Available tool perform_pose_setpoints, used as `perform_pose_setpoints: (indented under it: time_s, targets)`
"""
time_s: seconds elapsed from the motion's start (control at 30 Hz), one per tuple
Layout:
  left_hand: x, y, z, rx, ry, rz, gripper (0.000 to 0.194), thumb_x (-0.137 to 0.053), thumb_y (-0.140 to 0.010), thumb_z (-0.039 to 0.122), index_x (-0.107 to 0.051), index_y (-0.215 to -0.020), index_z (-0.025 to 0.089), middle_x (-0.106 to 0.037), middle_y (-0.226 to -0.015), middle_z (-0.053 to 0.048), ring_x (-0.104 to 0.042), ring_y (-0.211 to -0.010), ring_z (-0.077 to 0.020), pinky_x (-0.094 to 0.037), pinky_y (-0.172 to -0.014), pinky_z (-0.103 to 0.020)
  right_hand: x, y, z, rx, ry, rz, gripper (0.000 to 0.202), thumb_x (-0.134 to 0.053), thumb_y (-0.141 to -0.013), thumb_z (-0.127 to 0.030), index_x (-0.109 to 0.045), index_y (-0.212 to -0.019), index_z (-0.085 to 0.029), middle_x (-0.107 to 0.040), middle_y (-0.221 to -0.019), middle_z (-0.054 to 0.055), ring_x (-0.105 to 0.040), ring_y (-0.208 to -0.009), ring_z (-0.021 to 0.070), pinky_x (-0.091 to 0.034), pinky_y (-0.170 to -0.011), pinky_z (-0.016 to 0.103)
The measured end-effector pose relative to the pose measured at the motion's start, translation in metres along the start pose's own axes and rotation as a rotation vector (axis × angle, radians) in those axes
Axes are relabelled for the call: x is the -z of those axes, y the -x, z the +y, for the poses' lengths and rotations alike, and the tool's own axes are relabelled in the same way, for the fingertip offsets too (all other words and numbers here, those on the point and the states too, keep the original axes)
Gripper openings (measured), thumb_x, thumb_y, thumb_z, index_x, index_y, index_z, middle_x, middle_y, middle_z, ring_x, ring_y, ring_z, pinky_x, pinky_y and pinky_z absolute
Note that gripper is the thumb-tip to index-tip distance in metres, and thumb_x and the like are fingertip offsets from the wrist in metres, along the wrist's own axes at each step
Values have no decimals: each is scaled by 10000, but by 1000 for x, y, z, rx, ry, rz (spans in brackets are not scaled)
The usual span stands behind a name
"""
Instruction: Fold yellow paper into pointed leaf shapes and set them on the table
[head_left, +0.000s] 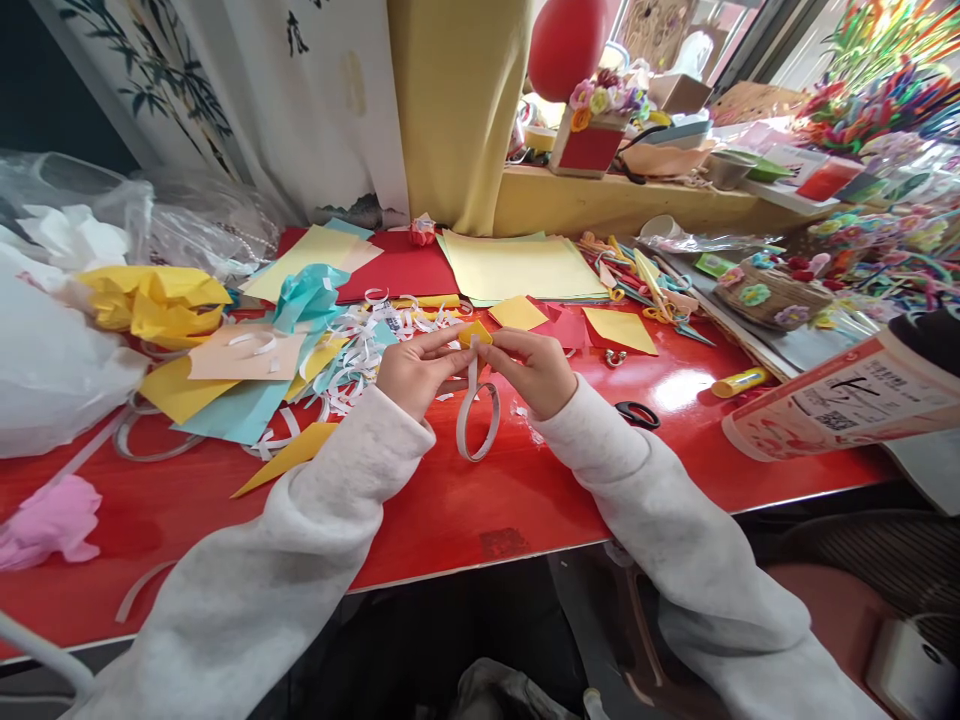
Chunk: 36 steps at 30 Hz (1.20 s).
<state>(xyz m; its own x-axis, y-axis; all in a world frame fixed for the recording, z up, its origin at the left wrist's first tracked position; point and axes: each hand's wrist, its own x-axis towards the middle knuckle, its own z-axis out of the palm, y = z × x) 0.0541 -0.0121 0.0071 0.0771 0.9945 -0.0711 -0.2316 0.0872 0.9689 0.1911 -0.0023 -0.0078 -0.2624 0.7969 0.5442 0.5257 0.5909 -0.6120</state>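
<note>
Red table (442, 530) | yellow paper (475, 331): between left grip (416, 372), right grip (538, 370) | strip (472, 373): hanging below

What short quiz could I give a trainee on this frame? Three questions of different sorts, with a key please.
1. True or false: the left hand and the right hand both pinch the small yellow paper.
2. Which thing hangs in a loop below that paper?
3. Fill in: the tabletop is ___ in colour.

Key: 1. True. 2. A pale strip. 3. Red.
</note>
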Motion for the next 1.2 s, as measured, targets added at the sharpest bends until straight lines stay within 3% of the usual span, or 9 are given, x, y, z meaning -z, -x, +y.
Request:
perform_pose_setpoints:
  time_s: [0.27,0.47,0.63,0.83,0.97,1.1,1.2]
  targets:
    - [2,-1,-2,6,-69,-17,433,-666,-558,238,-598,-985,213,-646,-777,-25,-604,-698,-172,-503,-495,-250,-1,0,-3,37,128,35,288,-431,-789,-317,-501,-566,-148,-434,-534,-8,-373,-502,72,-314,-488,206]
    - [5,-7,-7,-40,-114,-7,419,-687,-534,204,-622,-948,219,-652,-711,8,-592,-720,-143,-481,-660,-241,-3,0,0,113,196,59,226,-425,-793,-262,-532,-624,-156,-527,-600,21,-439,-532,82,-360,-528,205]
    - [6,-8,-8,-35,-152,-52,483,-675,-550,234,-578,-1023,235,-620,-696,11,-572,-687,-131,-473,-613,-229,-4,1,3,167,237,88,187,-419,-792,-240,-540,-675,-158,-550,-635,36,-467,-555,92,-374,-536,207]
    - [4,-9,-10,-35,-177,28,653,-715,-485,172,-477,-1088,246,-541,-908,-33,-553,-759,-145,-490,-613,-265,-3,2,2,179,273,106,203,-403,-802,-246,-533,-670,-164,-547,-644,36,-465,-564,93,-372,-542,207]
    - [3,-7,-9,49,-128,11,485,-722,-485,224,-516,-920,165,-505,-961,-65,-551,-738,-151,-500,-573,-291,-3,2,4,158,252,132,181,-409,-799,-245,-539,-698,-170,-552,-663,37,-479,-581,99,-379,-555,212]
    - [3,-7,-6,88,-77,11,348,-703,-518,251,-518,-791,141,-536,-860,-55,-551,-748,-160,-499,-538,-262,-1,1,5,144,219,160,174,-413,-800,-257,-534,-711,-170,-539,-664,36,-477,-586,103,-382,-556,222]
    - [2,-5,-3,176,-56,-69,255,-642,-593,287,-532,-778,149,-547,-835,-56,-562,-702,-167,-485,-447,-247,2,0,3,139,193,214,181,-415,-801,-253,-517,-679,-167,-515,-642,30,-451,-568,97,-382,-554,227]
